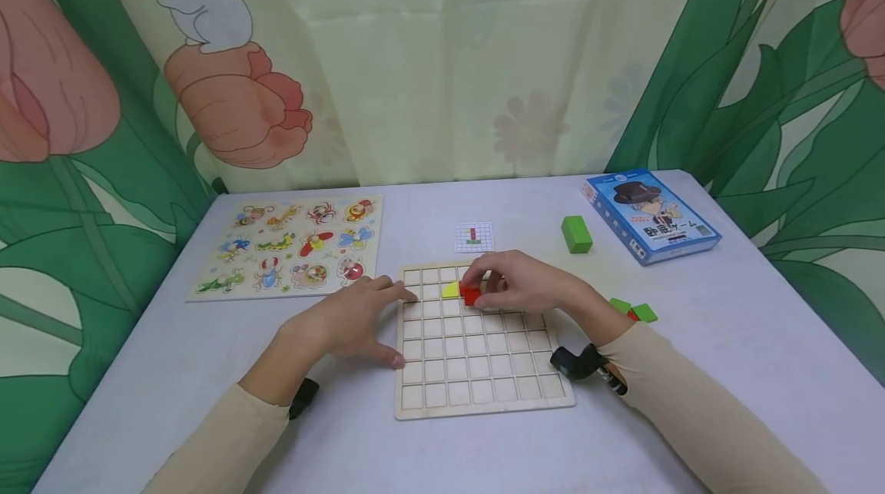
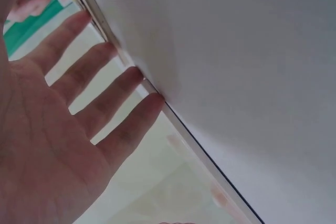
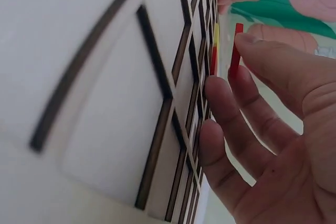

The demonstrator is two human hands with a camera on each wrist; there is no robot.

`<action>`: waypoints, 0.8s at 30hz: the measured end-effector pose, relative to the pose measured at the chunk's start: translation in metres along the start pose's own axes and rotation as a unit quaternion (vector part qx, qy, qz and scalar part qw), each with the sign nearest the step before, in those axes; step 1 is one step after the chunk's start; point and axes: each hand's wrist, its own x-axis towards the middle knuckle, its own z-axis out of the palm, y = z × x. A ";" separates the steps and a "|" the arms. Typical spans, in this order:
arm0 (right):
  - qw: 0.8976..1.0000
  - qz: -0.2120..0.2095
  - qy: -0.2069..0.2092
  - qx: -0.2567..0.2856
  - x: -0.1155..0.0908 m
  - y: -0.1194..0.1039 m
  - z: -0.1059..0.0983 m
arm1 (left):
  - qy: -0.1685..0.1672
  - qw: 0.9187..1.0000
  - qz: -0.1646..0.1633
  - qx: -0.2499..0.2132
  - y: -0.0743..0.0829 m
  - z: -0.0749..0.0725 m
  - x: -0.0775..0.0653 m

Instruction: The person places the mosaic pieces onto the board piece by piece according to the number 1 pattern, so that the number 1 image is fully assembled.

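A wooden grid board lies flat on the white table. My left hand rests at its left edge with thumb and fingertips touching it; in the left wrist view the fingers are spread and nearly straight. Over the board's upper part, my right hand pinches a thin red square tile between thumb and forefinger, edge-on in the right wrist view and slightly off the board. A yellow tile lies in the grid, with another red tile beside it, partly hidden by the right hand in the head view.
Behind the board lies a small pattern card. Right of it are a green block, a blue game box, and loose green tiles with a red tile. An insect puzzle board lies at the left.
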 end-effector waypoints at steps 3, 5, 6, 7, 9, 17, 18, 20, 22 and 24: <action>1.000 -0.002 0.000 -0.010 0.003 -0.002 0.003 | 0.000 1.000 -0.004 0.003 -0.001 0.000 -0.001; 1.000 -0.004 0.000 -0.021 0.004 -0.002 0.005 | 0.002 1.000 -0.002 0.005 -0.002 0.001 0.000; 1.000 -0.006 0.000 -0.025 0.005 -0.002 0.006 | 0.003 1.000 -0.001 0.005 -0.003 0.002 0.000; 1.000 -0.004 0.000 -0.030 0.005 -0.002 0.007 | 0.004 1.000 0.000 0.005 -0.003 0.002 0.000; 0.999 -0.002 0.002 -0.037 0.005 -0.002 0.007 | 0.006 1.000 0.003 0.006 -0.003 0.002 0.000; 1.000 0.002 -0.007 -0.029 0.005 -0.002 0.006 | 0.010 1.000 0.007 0.008 -0.003 0.002 0.000; 0.999 0.004 -0.010 -0.032 0.005 -0.002 0.006 | 0.010 1.000 0.008 0.007 -0.003 0.002 0.000; 0.999 0.003 -0.018 -0.035 0.004 -0.002 0.003 | 0.011 1.000 0.010 0.005 -0.003 0.002 -0.001; 0.999 0.005 -0.031 -0.036 0.002 -0.001 -0.001 | 0.012 1.000 0.011 0.004 -0.003 0.002 -0.001; 0.998 0.005 -0.045 -0.031 0.001 -0.001 -0.006 | 0.012 1.000 0.010 0.003 -0.003 0.003 0.000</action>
